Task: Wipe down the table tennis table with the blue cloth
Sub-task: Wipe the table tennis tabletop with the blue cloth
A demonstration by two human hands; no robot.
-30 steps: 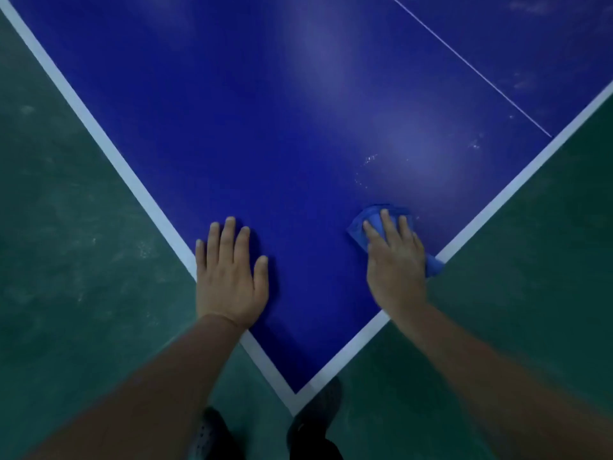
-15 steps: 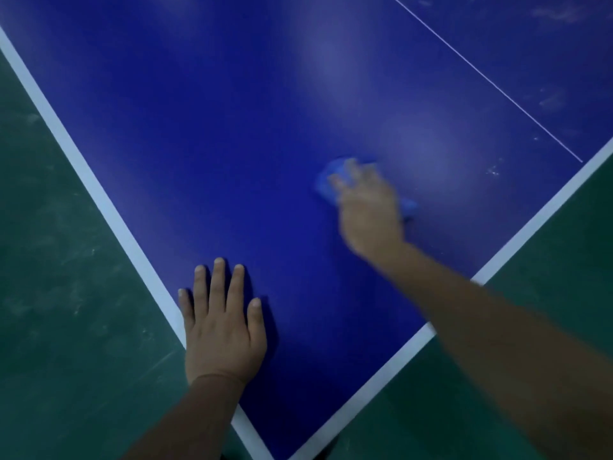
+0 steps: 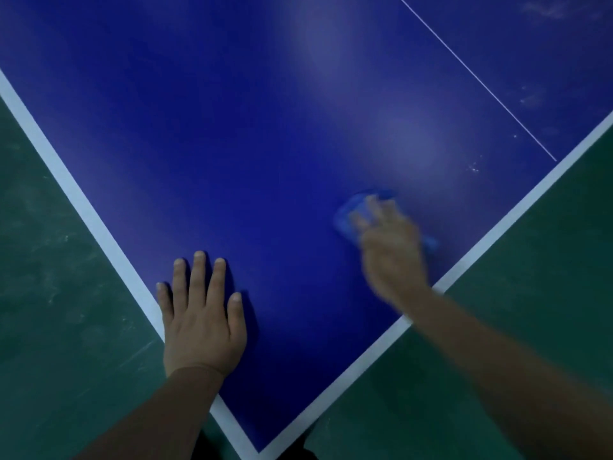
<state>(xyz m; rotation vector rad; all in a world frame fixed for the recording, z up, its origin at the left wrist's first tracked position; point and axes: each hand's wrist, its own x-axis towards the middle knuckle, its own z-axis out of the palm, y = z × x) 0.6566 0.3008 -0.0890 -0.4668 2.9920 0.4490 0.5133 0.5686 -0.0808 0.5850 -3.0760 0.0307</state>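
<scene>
Blue cloth (image 3: 348,215) under the right hand (image 3: 391,250) lies angled toward the table's (image 3: 248,144) right edge.

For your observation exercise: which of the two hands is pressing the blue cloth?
The right hand presses the blue cloth; the left hand lies flat on the bare table.

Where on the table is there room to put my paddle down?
The big bare stretch of the table beyond both hands is free, from the white edge stripe across to the thin centre line. The corner is crowded: the left hand rests flat there and the right hand presses the blue cloth.
</scene>
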